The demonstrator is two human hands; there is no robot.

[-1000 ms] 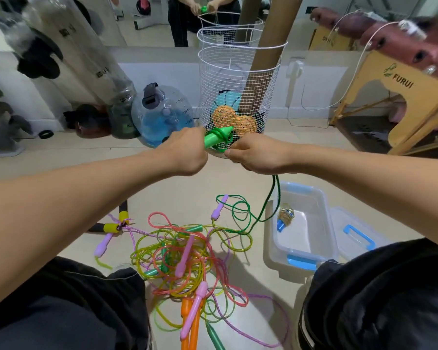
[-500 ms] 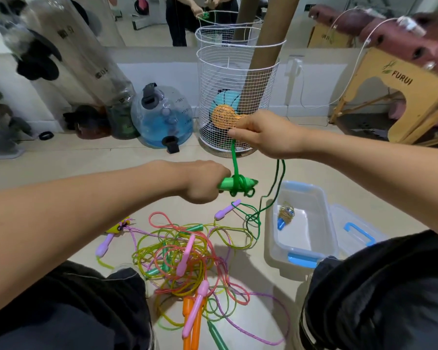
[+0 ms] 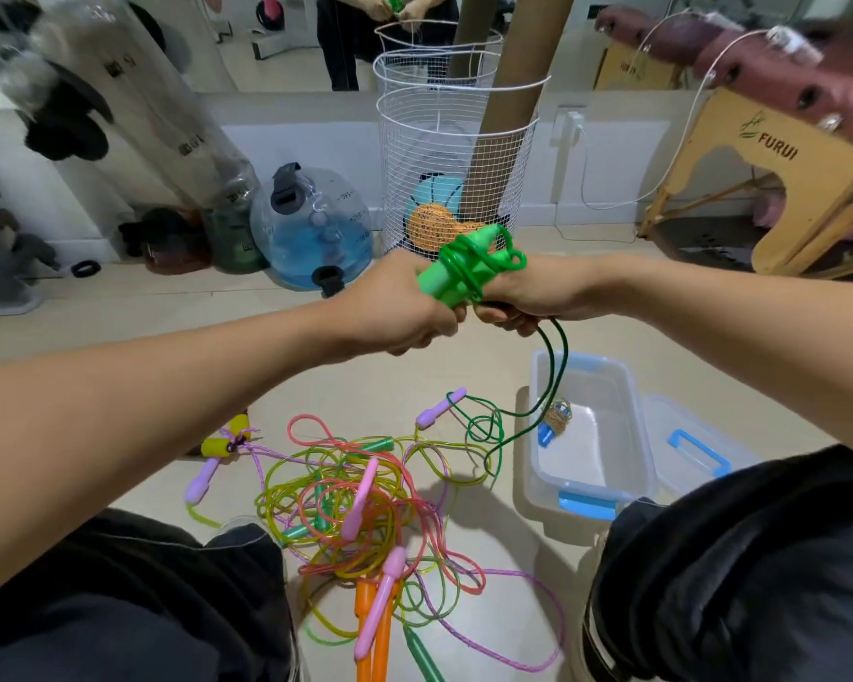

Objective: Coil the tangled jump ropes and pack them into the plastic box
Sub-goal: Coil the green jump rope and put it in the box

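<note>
Both hands winding a green jump rope above the floor

The tangled rope pile (image 3: 365,524) lies on the floor left of the plastic box (image 3: 592,489); left hand (image 3: 405,312) grips the green handles (image 3: 456,280), right hand (image 3: 523,292) pinches the green cord (image 3: 555,371).

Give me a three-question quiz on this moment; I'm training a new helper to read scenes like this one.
1. True or false: the plastic box already holds a coiled rope with a blue handle.
2. Multiple choice: what colour is the rope cord being wound round the green handles? A) pink B) dark green C) yellow
3. Fill in: the left hand grips the green handles while the right hand holds the ____.

Key
1. True; one small bundle lies in the box, whose lid is off beside it.
2. B; its loose length trails down to the floor by the tangled pile.
3. cord
</note>
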